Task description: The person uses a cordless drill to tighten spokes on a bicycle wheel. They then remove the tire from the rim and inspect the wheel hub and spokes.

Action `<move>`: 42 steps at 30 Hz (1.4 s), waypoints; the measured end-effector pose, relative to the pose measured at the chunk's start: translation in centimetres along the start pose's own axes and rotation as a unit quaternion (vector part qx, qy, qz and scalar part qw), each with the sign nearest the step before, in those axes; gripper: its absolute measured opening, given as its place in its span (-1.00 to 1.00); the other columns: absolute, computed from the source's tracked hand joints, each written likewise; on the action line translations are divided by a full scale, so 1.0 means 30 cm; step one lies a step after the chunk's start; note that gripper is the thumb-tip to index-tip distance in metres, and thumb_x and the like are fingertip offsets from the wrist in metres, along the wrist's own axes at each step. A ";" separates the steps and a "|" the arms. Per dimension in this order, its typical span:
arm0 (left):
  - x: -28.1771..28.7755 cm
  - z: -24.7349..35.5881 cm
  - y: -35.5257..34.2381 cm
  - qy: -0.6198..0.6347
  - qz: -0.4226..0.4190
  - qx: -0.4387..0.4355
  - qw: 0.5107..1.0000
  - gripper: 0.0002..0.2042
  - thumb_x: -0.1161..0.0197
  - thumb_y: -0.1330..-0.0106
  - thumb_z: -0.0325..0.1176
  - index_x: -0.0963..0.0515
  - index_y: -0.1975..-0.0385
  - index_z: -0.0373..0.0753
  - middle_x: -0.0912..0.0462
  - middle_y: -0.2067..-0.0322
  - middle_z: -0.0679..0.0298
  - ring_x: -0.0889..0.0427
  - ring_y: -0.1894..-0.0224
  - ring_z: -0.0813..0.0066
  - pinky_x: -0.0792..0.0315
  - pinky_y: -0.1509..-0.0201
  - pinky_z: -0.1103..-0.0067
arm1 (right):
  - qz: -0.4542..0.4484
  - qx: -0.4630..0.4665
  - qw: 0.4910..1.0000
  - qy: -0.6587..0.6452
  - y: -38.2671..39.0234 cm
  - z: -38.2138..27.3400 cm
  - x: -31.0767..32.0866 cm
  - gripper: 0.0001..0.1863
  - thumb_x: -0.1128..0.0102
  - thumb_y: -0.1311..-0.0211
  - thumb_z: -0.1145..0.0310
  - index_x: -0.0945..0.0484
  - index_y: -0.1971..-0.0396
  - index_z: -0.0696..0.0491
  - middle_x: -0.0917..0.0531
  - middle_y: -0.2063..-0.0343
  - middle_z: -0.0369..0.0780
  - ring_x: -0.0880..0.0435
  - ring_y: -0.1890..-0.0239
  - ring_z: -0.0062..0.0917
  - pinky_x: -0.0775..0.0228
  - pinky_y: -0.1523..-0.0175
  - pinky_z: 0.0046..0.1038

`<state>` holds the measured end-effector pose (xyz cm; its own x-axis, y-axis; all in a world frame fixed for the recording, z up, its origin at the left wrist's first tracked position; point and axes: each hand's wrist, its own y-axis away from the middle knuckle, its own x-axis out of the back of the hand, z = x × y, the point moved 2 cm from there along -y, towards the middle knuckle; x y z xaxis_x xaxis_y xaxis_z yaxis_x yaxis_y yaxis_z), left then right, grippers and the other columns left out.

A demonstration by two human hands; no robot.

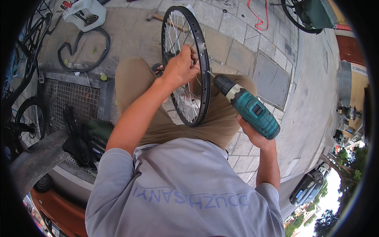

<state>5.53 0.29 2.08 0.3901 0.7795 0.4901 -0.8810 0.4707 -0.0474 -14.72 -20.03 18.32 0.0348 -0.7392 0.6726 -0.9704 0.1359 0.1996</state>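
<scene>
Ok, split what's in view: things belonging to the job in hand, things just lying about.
In the job: spoked wheel, left hand at its rim; teal drill, in right hand.

Seemingly lying about: hammer; black loop; red cord; white container.

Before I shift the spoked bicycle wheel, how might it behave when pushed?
The wheel would probably roll, as its bare rim is round and upright. It may tip sideways if unsupported, since that rim is narrow. Thin spokes and open gaps suggest it is fairly light for its size.
</scene>
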 end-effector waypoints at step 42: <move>-0.167 0.014 -0.044 -0.013 0.013 -0.053 0.998 -0.54 -0.25 -0.25 -0.46 -0.34 -0.15 -0.35 -0.50 0.07 -0.11 -0.66 0.24 -0.19 -0.55 0.06 0.09 | 0.003 -0.323 0.932 -0.165 -0.030 -0.236 0.033 -0.90 -0.21 -0.43 0.55 -0.54 0.13 0.18 -0.56 0.47 -0.27 -0.65 0.45 -0.52 -0.59 0.32 -0.42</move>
<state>4.61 -4.42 0.05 0.3585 0.7816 0.5105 -0.8570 0.4924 -0.1519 -12.11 -16.22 23.84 -0.1497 -0.8849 0.4410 -0.6204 0.4314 0.6550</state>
